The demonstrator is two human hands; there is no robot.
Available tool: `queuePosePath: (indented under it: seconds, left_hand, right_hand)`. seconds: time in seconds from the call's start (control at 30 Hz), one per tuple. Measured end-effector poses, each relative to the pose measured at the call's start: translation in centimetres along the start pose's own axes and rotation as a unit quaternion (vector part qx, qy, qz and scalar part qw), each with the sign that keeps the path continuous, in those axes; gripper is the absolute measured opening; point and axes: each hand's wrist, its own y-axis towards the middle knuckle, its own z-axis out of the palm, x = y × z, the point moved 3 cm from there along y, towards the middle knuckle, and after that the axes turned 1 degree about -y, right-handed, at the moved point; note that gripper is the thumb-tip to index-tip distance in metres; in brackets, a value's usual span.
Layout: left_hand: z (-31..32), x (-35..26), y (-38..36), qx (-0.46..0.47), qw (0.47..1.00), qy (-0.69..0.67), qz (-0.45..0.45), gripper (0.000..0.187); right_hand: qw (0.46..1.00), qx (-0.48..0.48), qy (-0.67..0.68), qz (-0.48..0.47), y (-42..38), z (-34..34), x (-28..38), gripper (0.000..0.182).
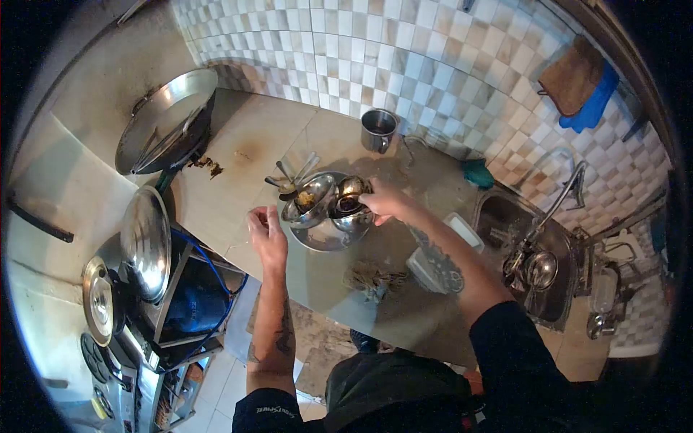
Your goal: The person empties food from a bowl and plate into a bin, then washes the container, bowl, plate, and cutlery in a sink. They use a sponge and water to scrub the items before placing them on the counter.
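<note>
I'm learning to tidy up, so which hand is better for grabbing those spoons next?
Probably the left hand: it looks empty and is nearer the spoons. The right hand is busy at a metal bowl.

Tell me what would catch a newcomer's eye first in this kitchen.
Probably the shiny metal bowls crowded on a round tray mid-counter, with the right hand touching one and the left hand beside the tray. Next, the big wok tilted at the upper left, utensils inside. Then the brown cloth and bright blue cloth hanging against the checkered wall at upper right.
</note>
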Motion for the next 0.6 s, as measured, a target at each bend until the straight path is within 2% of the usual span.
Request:
queuePosePath:
  seconds: [0.1, 0.13, 0.2, 0.3, 0.4, 0.53, 0.6]
  left_hand:
    - [0.6, 0.1, -3.0, 0.091, 0.982, -0.098, -0.136, 0.028]
    - [0.7, -0.8, -5.1, 0.124, 0.955, -0.141, -0.228, 0.03]
    - [1.7, -1.4, -9.2, 0.222, 0.912, -0.171, -0.299, 0.027]
    - [4.4, -4.3, -12.9, 0.209, 0.877, -0.279, -0.331, 0.029]
    - [6.2, -6.2, -13.0, 0.161, 0.794, -0.361, -0.462, 0.039]
    - [8.3, -4.9, -12.5, 0.213, 0.846, -0.334, -0.356, 0.034]
    - [7.7, -5.8, -12.2, 0.212, 0.862, -0.331, -0.321, 0.032]
  right_hand:
    - [0.996, -0.081, 0.032, 0.011, 0.3, 0.5, -0.3, 0.066]
    - [0.996, -0.09, 0.015, 0.004, 0.2, 0.3, -0.3, 0.065]
    - [0.994, -0.106, -0.018, -0.003, -1.1, -0.4, 0.2, 0.063]
    - [0.988, -0.078, -0.116, -0.059, -5.2, -1.7, 2.8, 0.058]
    - [0.994, -0.024, -0.094, -0.046, -2.5, -1.2, 0.3, 0.054]
    - [0.999, -0.006, -0.026, -0.025, -2.1, -0.8, -1.7, 0.051]
    - [0.998, -0.049, 0.02, -0.022, -3.5, -0.6, -1.6, 0.046]
